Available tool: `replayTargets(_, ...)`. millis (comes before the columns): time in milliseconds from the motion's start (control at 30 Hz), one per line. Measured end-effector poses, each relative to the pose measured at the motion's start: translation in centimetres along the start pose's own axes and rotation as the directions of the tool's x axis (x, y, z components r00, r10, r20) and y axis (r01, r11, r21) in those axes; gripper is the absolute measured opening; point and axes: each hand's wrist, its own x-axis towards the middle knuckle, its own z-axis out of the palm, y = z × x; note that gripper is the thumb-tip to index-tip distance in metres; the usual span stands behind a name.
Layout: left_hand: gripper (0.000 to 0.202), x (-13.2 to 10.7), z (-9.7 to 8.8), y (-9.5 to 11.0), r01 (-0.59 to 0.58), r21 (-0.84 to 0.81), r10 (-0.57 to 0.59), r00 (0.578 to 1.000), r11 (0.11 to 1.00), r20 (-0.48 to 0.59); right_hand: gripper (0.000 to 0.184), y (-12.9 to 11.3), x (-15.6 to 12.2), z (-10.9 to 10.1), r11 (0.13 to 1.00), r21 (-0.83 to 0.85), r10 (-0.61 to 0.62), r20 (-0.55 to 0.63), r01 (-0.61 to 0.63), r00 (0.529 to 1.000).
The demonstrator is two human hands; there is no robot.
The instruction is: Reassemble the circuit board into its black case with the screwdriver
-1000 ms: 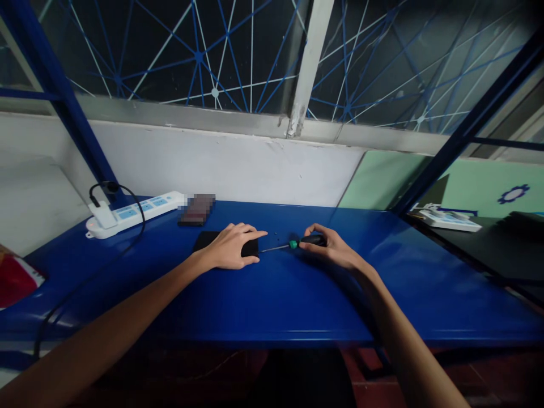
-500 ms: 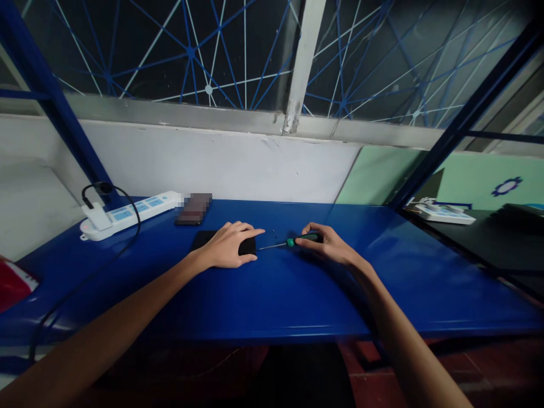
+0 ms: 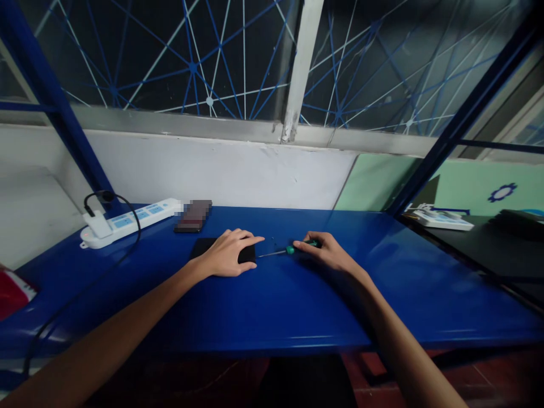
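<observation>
My left hand (image 3: 227,254) lies flat on a black flat device (image 3: 199,247) on the blue table (image 3: 276,306), fingers stretched out and pressing it down. My right hand (image 3: 329,253) is closed around the handle of a small screwdriver (image 3: 280,251) with a green collar. Its thin metal tip points left, toward the right edge of the black device. Two tiny dark specks (image 3: 275,239), possibly screws, lie on the table just behind the shaft.
A white power strip (image 3: 127,222) with a plugged-in adapter and black cable lies at the back left. A dark phone-like object (image 3: 193,216) rests beside it. A red item (image 3: 12,289) sits at the left edge. A darker bench (image 3: 488,249) with items stands to the right.
My right hand has slid forward along the screwdriver handle, covering more of it. The left hand stays on the black device. The camera view has shifted slightly.
</observation>
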Motion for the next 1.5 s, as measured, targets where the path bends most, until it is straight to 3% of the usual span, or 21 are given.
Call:
replayTargets(100, 0.063, 0.02, 0.09, -0.06, -0.006, -0.004, 0.006, 1.000, 1.000, -0.009, 0.048, -0.03, 0.11, 0.17, 0.999, -0.041, -0.036, -0.025, 0.035, 0.999)
replayTargets(200, 0.063, 0.01, 0.21, -0.17, -0.005, -0.002, 0.005, 1.000, 1.000, -0.015, 0.038, 0.18, 0.03, 0.11, 0.996, 0.090, -0.009, 0.071, 0.003, 0.997)
replayTargets(300, 0.063, -0.04, 0.28, -0.22, -0.006, -0.001, 0.006, 1.000, 1.000, -0.016, 0.039, 0.37, -0.08, -0.06, 0.983, 0.172, 0.036, 0.164, -0.065, 0.986)
replayTargets(433, 0.062, -0.04, 0.27, -0.19, -0.012, -0.002, 0.012, 1.000, 1.000, -0.004, 0.038, 0.15, -0.02, -0.09, 0.996, 0.075, 0.043, 0.094, -0.050, 0.995)
replayTargets(567, 0.062, 0.08, 0.25, -0.11, -0.009, 0.003, 0.009, 1.000, 1.000, -0.008, 0.049, -0.28, 0.01, 0.08, 0.998, -0.055, -0.007, 0.012, 0.008, 1.000)
replayTargets(800, 0.062, 0.05, 0.35, -0.24, -0.018, 0.003, 0.018, 1.000, 1.000, -0.012, 0.042, -0.13, -0.13, 0.02, 0.982, 0.179, 0.034, 0.137, -0.059, 0.990)
replayTargets(1000, 0.060, 0.02, 0.23, -0.12, -0.023, -0.005, 0.023, 1.000, 1.000, -0.019, 0.048, -0.55, -0.06, 0.23, 1.000, -0.013, 0.008, -0.004, -0.009, 1.000)
replayTargets(1067, 0.060, 0.01, 0.17, -0.06, -0.021, 0.000, 0.021, 1.000, 1.000, -0.018, 0.049, -0.57, -0.09, 0.29, 1.000, -0.015, -0.003, 0.009, 0.003, 1.000)
replayTargets(1167, 0.061, -0.01, 0.12, -0.02, -0.015, 0.006, 0.015, 1.000, 1.000, -0.011, 0.037, -0.35, -0.16, 0.27, 0.993, 0.114, 0.017, 0.094, -0.028, 0.995)
replayTargets(1267, 0.060, -0.03, 0.12, 0.00, -0.012, 0.006, 0.012, 1.000, 1.000, -0.007, 0.038, -0.06, -0.16, 0.22, 0.979, 0.193, 0.038, 0.142, -0.065, 0.989)
replayTargets(1500, 0.059, 0.00, 0.20, 0.00, -0.012, 0.011, 0.012, 1.000, 1.000, -0.013, 0.043, -0.04, 0.00, 0.22, 0.999, 0.033, -0.007, 0.051, 0.005, 0.999)
